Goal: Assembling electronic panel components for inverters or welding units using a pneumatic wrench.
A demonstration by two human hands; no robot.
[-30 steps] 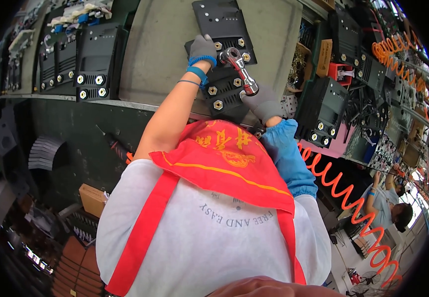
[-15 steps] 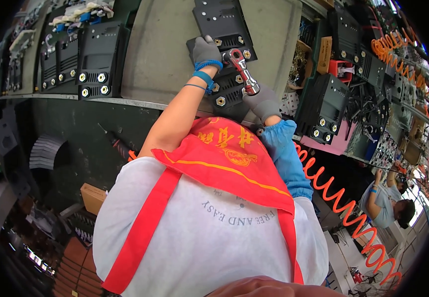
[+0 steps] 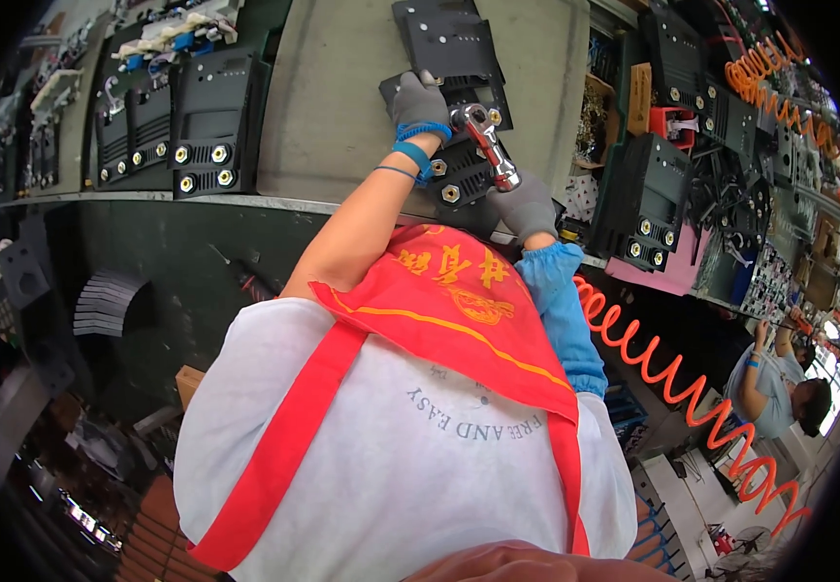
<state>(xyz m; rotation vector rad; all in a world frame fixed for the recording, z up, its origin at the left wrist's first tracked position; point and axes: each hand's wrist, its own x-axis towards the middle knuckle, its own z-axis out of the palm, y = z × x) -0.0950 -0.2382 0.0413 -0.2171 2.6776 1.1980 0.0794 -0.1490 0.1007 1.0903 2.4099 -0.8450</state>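
Currently, the whole scene sits slightly farther right in the head view than half a second ago, while the wrench [image 3: 488,144] keeps nearly the same place over the overlapping black plates [image 3: 451,48] on the grey surface [image 3: 328,107], its head just beside a gold-coloured nut [image 3: 494,117]; this suggests work continuing at one spot. Right hand [image 3: 525,208], gloved: grip looks closed around the wrench's lower end, contact partly hidden. Left hand [image 3: 420,103], gloved: lies at the plates beside the wrench's head; cannot tell how wide its grip is.
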